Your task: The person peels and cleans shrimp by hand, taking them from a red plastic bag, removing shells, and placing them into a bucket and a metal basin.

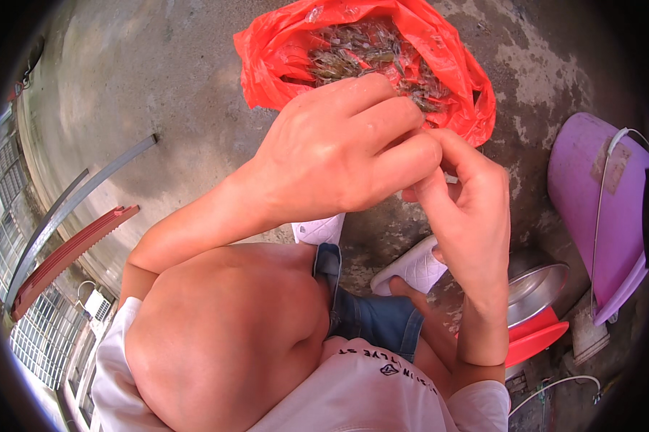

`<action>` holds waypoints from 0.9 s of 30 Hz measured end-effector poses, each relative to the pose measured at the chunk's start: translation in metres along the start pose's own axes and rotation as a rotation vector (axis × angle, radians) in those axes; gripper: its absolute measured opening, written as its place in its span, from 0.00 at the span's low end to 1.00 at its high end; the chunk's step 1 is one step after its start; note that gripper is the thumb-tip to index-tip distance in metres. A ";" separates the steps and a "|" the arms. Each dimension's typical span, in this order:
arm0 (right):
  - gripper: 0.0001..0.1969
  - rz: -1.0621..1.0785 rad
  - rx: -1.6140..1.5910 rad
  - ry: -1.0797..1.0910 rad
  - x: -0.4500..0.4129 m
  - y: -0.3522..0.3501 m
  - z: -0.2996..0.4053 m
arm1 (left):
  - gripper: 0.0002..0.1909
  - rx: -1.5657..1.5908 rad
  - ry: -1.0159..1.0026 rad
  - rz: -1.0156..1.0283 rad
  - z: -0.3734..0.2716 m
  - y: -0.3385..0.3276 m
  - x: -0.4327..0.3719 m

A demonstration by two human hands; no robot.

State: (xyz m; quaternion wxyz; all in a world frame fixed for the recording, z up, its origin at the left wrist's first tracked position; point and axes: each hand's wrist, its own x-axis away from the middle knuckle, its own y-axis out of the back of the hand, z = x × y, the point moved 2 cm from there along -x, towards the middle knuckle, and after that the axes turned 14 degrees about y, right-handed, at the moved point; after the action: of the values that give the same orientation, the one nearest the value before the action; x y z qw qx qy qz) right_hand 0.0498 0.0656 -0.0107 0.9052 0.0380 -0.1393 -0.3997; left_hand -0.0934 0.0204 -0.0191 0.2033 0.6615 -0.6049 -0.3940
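Both hands meet in front of my raised knee, fingertips together. My left hand (340, 148) has its back to the camera and its fingers curled, hiding their tips. Against it, my right hand (465, 200) bends its thumb and fingers inward. Whatever may be pinched between them cannot be made out. Just beyond the hands, a red plastic bag (270, 59) lies wide-mouthed on the concrete floor. Inside it are many small greyish-green pieces, some translucent, that look like shrimps or their shells (351, 48). My left hand overlaps the bag's near edge.
At the right stands a purple plastic bucket (584, 183) with a wire handle. A metal basin (540, 289) and a red plastic basin (535, 340) are beside my right forearm. White slippers (416, 264) are on my feet. Metal strips (92, 183) and a reddish rail (76, 248) lie at the left.
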 end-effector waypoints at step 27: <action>0.15 -0.346 0.541 0.854 -0.005 0.005 -0.021 | 0.09 0.947 0.813 0.298 0.020 0.006 0.001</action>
State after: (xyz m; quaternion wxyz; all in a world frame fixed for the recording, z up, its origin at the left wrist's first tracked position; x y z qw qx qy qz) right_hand 0.0559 0.0719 -0.0307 0.7601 0.4518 0.1516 -0.4417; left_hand -0.1123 0.0221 -0.0273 0.1550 0.6850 -0.6734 0.2307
